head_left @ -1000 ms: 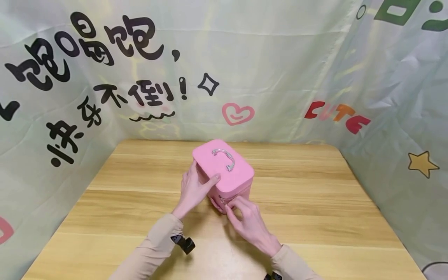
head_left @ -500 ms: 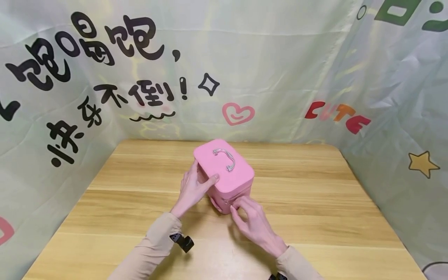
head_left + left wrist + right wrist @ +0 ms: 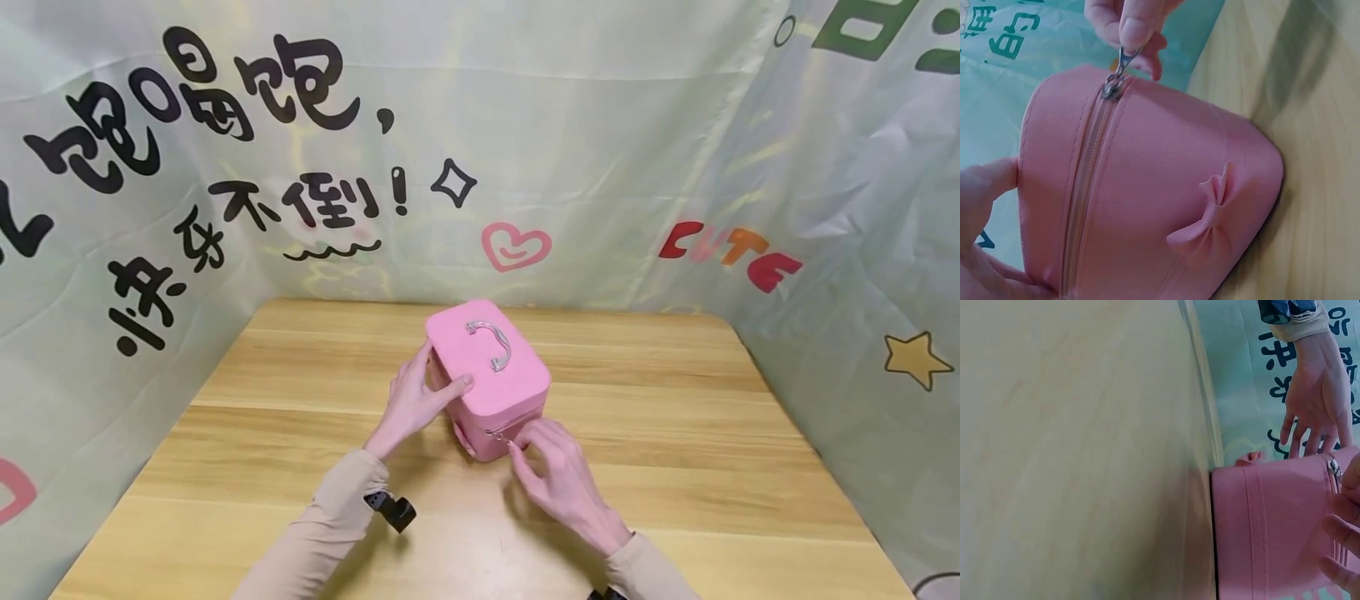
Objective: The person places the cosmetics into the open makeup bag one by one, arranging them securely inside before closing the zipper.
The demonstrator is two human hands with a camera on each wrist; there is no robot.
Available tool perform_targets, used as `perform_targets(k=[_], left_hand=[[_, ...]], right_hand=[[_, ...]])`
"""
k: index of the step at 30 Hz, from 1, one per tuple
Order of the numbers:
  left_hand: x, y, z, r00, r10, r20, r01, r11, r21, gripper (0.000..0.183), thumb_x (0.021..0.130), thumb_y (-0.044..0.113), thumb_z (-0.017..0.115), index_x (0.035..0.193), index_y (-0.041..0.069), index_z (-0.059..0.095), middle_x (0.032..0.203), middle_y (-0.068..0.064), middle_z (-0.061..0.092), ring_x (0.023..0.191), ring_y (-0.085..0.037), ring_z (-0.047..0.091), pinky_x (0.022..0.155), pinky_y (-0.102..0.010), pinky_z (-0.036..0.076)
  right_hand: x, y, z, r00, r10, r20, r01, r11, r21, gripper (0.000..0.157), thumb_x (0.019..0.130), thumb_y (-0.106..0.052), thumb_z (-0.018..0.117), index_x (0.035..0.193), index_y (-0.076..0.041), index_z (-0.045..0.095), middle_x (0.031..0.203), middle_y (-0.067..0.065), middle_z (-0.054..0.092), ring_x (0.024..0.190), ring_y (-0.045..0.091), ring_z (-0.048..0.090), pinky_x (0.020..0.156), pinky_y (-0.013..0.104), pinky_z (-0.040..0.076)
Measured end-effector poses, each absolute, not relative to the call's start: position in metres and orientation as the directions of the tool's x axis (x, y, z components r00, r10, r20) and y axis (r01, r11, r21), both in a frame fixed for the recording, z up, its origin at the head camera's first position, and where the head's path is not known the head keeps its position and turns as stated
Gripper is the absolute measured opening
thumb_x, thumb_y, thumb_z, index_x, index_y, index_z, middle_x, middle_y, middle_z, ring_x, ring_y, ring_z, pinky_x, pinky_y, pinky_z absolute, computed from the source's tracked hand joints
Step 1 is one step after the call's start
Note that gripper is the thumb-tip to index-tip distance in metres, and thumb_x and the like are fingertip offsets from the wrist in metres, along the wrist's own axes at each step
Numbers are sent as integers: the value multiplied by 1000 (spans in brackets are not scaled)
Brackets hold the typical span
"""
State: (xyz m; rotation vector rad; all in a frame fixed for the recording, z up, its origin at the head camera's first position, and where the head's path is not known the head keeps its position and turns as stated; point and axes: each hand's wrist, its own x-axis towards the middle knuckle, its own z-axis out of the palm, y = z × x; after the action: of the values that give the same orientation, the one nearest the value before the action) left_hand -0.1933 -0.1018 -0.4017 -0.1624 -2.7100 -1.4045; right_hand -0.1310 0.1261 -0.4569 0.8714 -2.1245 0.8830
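Observation:
A pink box-shaped zip case (image 3: 480,387) stands upright on the table, its lid down. A silver handle (image 3: 506,340) arches over the lid. My left hand (image 3: 414,398) steadies the case, thumb on the lid's edge and straight fingers along the side. At the near right corner my right hand (image 3: 561,477) pinches a metal zipper pull (image 3: 1125,61) between thumb and finger. Behind that pull, the zipper (image 3: 1089,165) runs below the lid along the case's side. A pink bow (image 3: 1212,215) decorates this side in the left wrist view.
The wooden table (image 3: 300,358) carries the case near its middle. Printed cloth (image 3: 600,150) hangs behind the table and along both sides. A black wrist camera (image 3: 392,510) sits on the left forearm.
My right hand has drawn the zipper pull rightward, around the near corner. The case has shifted slightly right in the view, while my left hand stays against it. The head view has also shifted slightly.

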Motion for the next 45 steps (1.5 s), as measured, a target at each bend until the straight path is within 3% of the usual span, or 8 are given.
perform_targets(k=[4, 12, 15, 20, 29, 36, 40, 45], left_hand=[[-198, -107, -400, -992, 96, 76, 117, 560, 820, 95, 86, 43, 76, 160, 11, 26, 159, -24, 37, 147, -47, 33, 118, -70, 22], [-212, -113, -400, -976, 213, 49, 140, 434, 890, 92, 87, 38, 77, 161, 18, 27, 165, -16, 30, 154, -37, 25, 123, -62, 21], [-211, -110, -400, -978, 197, 70, 150, 426, 892, 86, 88, 35, 76, 159, 16, 32, 163, -16, 35, 153, -37, 28, 123, -61, 22], [-188, -96, -401, -983, 104, 150, 182, 540, 822, 79, 90, 37, 72, 154, 5, 37, 156, -24, 43, 146, -45, 36, 119, -67, 21], [-166, -75, -406, -983, 50, 179, 176, 545, 819, 93, 87, 44, 74, 157, 2, 28, 155, -24, 39, 142, -44, 36, 115, -65, 27], [-176, -84, -406, -975, 120, 185, 220, 498, 839, 87, 88, 36, 74, 157, 3, 31, 156, -23, 41, 145, -43, 36, 120, -67, 20], [-184, -91, -405, -975, 167, 150, 212, 470, 857, 86, 88, 35, 75, 157, 7, 32, 151, -21, 49, 142, -40, 43, 119, -67, 23], [-191, -96, -401, -971, 216, 99, 184, 423, 887, 87, 88, 34, 76, 158, 12, 31, 153, -18, 48, 145, -36, 42, 120, -63, 27]], right_hand=[[-134, 136, -457, -554, -299, 777, -769, 540, -341, 16, 76, 3, 71, 81, -11, 64, 79, -3, 67, 77, 13, 63, 80, 22, 52], [-136, 149, -455, -588, -294, 753, -756, 530, -384, 17, 78, 3, 71, 81, -12, 65, 81, -3, 68, 79, 13, 64, 89, 20, 52], [-136, 149, -457, -593, -291, 751, -758, 518, -397, 17, 78, 3, 72, 82, -12, 66, 81, -3, 69, 79, 13, 64, 85, 15, 50], [-136, 150, -459, -592, -281, 756, -758, 512, -404, 18, 78, 4, 73, 83, -12, 67, 81, -2, 70, 79, 14, 65, 83, 14, 50], [-136, 151, -460, -596, -282, 752, -756, 512, -407, 17, 79, 4, 73, 85, -11, 67, 81, -1, 70, 77, 13, 65, 81, 15, 51], [-139, 146, -459, -566, -304, 766, -783, 489, -384, 16, 79, 3, 72, 83, -11, 66, 82, -2, 69, 78, 13, 65, 80, 16, 52], [-140, 141, -458, -540, -319, 779, -804, 470, -365, 16, 79, 4, 72, 82, -11, 66, 81, -2, 68, 77, 13, 64, 79, 18, 52], [-139, 137, -458, -545, -313, 778, -799, 475, -369, 16, 79, 4, 71, 82, -11, 65, 80, -2, 67, 77, 12, 63, 79, 16, 51]])
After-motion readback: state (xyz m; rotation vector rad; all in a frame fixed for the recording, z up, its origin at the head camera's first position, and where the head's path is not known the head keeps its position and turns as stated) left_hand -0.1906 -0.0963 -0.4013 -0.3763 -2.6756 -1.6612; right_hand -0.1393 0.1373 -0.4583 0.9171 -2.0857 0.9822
